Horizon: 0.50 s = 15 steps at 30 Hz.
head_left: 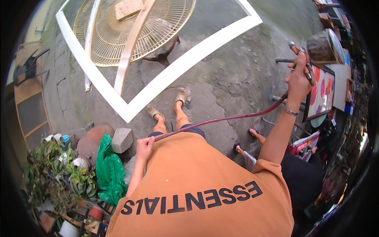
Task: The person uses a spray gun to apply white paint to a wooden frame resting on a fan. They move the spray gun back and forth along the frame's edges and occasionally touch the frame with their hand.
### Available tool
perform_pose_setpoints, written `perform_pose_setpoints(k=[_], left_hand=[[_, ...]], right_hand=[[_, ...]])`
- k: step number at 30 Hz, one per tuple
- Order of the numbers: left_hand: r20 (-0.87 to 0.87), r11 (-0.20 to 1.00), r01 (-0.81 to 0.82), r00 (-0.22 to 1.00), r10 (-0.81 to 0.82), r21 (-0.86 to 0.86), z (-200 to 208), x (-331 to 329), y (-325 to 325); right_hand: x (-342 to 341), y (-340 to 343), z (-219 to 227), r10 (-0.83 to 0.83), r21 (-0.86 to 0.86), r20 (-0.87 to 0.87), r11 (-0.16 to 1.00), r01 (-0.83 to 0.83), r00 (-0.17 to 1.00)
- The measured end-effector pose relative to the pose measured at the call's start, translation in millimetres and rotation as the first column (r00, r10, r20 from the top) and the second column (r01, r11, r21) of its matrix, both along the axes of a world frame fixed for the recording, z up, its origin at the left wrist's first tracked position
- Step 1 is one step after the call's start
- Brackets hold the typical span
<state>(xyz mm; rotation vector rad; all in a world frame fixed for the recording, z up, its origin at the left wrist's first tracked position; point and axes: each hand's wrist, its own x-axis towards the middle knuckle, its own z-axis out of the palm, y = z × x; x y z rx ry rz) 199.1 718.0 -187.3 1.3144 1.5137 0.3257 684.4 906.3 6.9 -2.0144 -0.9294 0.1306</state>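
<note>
A metal spray gun [301, 59] sits in my right hand [299, 82], out at the far right with the fingers wrapped round its handle. A faint pale mist shows beyond its nozzle. From the gun a dark red hose [221, 118] runs left across my front to my left hand [145, 147], closed round it near my waist. Ahead of me a white angular frame [189, 57] lies on wooden slats [129, 53]. These rest over a round, ribbed, cream-coloured dish-like seat [106, 41] on dark legs [162, 57].
Potted plants [51, 166], a green plastic bag [106, 170] and a concrete block [122, 140] stand at left. At right are a colourful framed picture [321, 93], a bucket [321, 46] and another person's feet [256, 136]. Cracked concrete floor [221, 83] lies ahead.
</note>
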Motion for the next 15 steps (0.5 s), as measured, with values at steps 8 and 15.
perform_pose_setpoints(k=[8, 15], left_hand=[[-0.092, 0.979, -0.186, 0.977, 0.193, 0.082, -25.0, -18.0, 28.0], [0.145, 0.808, -0.54, 0.842, 0.52, 0.235, -26.3, -94.2, 95.9]], right_hand=[[5.9, -35.6, -16.7, 0.023, 0.041, -0.119, 0.999, -0.018, 0.993], [-45.4, -63.4, -45.4, 0.087, 0.044, -0.199, 0.996, -0.08, 0.976]])
